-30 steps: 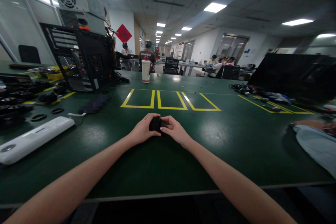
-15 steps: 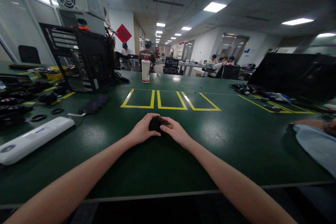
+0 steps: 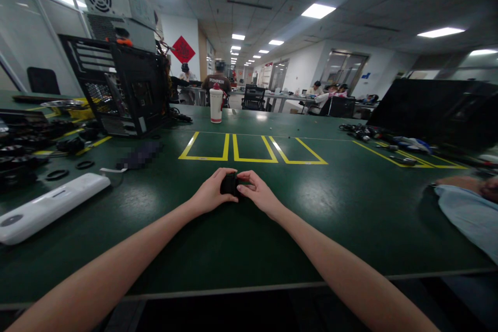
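Observation:
A small black block-shaped part (image 3: 229,184) sits low over the green table (image 3: 233,249), between my two hands; its exact kind is too dark to make out. My left hand (image 3: 213,190) wraps round its left side, thumb in front and fingers behind. From the right, my right hand (image 3: 258,193) pinches at the part's right edge with thumb and fingertips. The fingers hide much of the part. Beyond the hands lie yellow tape outlines (image 3: 254,161) on the tabletop.
A white long device (image 3: 58,202) and black rings (image 3: 57,174) lie at left, near an open black computer case (image 3: 128,88). A white cup (image 3: 216,106) stands farther back. At right are cables (image 3: 360,132), a large black panel (image 3: 431,109) and another person's blue sleeve (image 3: 467,212).
My left hand and the black part stay in place. The fingers of my right hand shift very slightly at the part's edge. A person in the background moves an arm a little.

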Available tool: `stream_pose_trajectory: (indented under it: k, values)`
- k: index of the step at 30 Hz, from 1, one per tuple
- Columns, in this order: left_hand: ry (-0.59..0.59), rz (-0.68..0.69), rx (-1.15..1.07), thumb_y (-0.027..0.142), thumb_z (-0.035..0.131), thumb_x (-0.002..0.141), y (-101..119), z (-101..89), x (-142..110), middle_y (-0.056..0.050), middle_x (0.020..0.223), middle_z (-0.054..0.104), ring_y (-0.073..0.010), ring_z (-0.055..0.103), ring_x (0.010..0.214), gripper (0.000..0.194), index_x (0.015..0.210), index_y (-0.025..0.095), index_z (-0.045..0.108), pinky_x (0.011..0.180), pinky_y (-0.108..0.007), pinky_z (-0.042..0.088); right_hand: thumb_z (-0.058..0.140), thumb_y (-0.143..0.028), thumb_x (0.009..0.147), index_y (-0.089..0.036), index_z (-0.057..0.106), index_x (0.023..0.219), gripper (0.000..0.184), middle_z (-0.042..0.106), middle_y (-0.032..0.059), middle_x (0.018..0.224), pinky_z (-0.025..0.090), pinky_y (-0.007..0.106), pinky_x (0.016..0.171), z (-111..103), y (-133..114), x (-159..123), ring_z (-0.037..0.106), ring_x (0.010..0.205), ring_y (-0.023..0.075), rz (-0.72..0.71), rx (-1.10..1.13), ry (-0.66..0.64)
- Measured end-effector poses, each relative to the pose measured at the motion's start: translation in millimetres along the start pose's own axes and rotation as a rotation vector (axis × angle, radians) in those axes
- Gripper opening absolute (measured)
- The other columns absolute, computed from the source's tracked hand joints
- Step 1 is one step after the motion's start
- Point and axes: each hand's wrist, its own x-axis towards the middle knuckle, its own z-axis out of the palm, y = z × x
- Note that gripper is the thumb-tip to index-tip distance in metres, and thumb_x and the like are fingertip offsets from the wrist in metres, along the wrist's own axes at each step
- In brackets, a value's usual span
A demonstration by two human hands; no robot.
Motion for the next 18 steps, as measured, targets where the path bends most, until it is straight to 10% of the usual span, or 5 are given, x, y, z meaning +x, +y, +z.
stream_pose_trajectory:
  k: [18]
  values:
    - [-0.01,0.0,0.016,0.028,0.071,0.06,0.5,-0.4,-0.2,-0.005,0.112,0.047,-0.0224,0.047,0.104,0.063,0.114,0.023,0.039,0.088,-0.039,0.04,0.056,-0.026,0.073,-0.021,0.048,0.096,0.026,0.049,0.0031,0.104,0.044,0.035,0.083,0.7,-0.7,-0.6,0.056,0.087,0.0139,0.014,0.031,-0.018]
